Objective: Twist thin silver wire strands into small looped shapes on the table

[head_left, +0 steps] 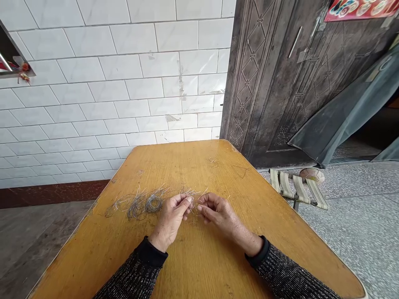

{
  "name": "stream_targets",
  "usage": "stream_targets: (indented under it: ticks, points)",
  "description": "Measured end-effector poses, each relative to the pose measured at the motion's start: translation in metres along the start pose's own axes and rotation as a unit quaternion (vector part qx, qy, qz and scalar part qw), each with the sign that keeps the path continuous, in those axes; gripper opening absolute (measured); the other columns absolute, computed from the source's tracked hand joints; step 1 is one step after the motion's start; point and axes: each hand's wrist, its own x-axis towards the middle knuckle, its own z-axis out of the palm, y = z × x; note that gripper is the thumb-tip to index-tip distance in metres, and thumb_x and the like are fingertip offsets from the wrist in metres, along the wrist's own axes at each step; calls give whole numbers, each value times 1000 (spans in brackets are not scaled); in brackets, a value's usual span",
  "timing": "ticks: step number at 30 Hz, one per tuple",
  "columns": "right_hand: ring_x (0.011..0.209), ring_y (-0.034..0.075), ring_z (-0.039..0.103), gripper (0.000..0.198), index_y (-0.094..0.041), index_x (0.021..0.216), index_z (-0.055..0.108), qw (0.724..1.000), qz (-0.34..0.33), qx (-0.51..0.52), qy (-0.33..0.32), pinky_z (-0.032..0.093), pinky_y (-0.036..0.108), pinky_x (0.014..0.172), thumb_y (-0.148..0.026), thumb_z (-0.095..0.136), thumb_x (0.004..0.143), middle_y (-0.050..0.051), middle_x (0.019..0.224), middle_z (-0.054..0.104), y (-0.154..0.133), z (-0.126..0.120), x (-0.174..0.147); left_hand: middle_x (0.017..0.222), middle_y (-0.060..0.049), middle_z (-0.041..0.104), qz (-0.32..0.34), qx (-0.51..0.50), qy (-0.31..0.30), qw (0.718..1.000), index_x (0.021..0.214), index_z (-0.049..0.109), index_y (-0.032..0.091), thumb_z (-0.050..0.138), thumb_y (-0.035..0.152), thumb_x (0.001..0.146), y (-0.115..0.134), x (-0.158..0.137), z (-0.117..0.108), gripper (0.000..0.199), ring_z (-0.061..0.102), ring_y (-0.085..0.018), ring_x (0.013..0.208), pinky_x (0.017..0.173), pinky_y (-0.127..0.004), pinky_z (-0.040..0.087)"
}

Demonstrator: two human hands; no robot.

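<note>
Over the near half of the wooden table (215, 261), my left hand (171, 218) pinches thin metal wire (193, 200) between thumb and forefinger. My right hand (222, 214) sits just beside it, thumb and forefinger pinched on the same fine wire. Exactly how the strands run between the fingertips is too small to make out. Left of my left hand lies a round coil of grey wire (153, 202). Next to that coil is a looser bundle of wire (136, 207), and further left some thin tangled strands (120, 203).
Short wire bits (213, 162) and a bent thin wire (241, 169) lie farther back on the table. A white tiled wall (102, 83) stands behind it. At right are a dark carved door (264, 83), a grey curtain (352, 104) and a strapped folding stool (297, 187).
</note>
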Motion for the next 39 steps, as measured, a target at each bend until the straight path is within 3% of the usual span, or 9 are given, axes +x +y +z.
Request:
stream_targets:
  ticks: [4, 10, 20, 26, 33, 39]
  points:
    - [42, 7, 45, 32, -17, 68, 49, 998, 23, 38, 32, 38, 20, 42, -47, 62, 67, -4, 52, 51, -3, 1, 1, 77, -5, 56, -16, -38, -9, 999, 80, 60, 14, 55, 48, 74, 2, 0, -3, 35, 49, -10, 61, 49, -20, 36]
    - [41, 7, 45, 37, -17, 66, 51, 995, 46, 68, 51, 39, 20, 40, -50, 68, 60, -4, 50, 52, -9, 2, 2, 83, -8, 58, -29, -73, -15, 997, 90, 61, 14, 44, 54, 79, -2, 0, -4, 45, 51, -11, 62, 50, -21, 38]
    - [39, 6, 48, 39, -15, 71, 54, 993, 58, 93, 32, 36, 19, 39, -52, 65, 64, -3, 52, 56, -10, -1, 1, 78, -6, 56, -20, -101, -6, 995, 84, 62, 13, 53, 47, 76, -5, 2, -4, 36, 49, -10, 57, 48, -20, 35]
    - [38, 7, 48, 41, -15, 71, 53, 992, 65, 98, 42, 35, 19, 39, -53, 66, 63, -3, 52, 57, -5, -2, 4, 79, -5, 57, -39, -137, 22, 990, 91, 60, 13, 49, 51, 77, -6, 4, -5, 42, 49, -9, 57, 47, -20, 35]
    - [37, 5, 43, 41, -16, 68, 52, 992, 39, 75, 99, 33, 18, 38, -54, 64, 63, -4, 49, 53, -5, -11, 11, 79, -2, 59, -16, -168, 121, 978, 86, 61, 15, 54, 47, 71, -6, 7, -3, 36, 48, -8, 54, 45, -19, 34]
    - [36, 5, 41, 39, -15, 68, 54, 977, 58, 49, 198, 30, 18, 36, -50, 67, 60, -4, 50, 53, 3, -43, 33, 71, -1, 56, -8, -159, 88, 983, 80, 62, 14, 56, 45, 70, -5, 0, 3, 33, 47, -8, 53, 44, -20, 33]
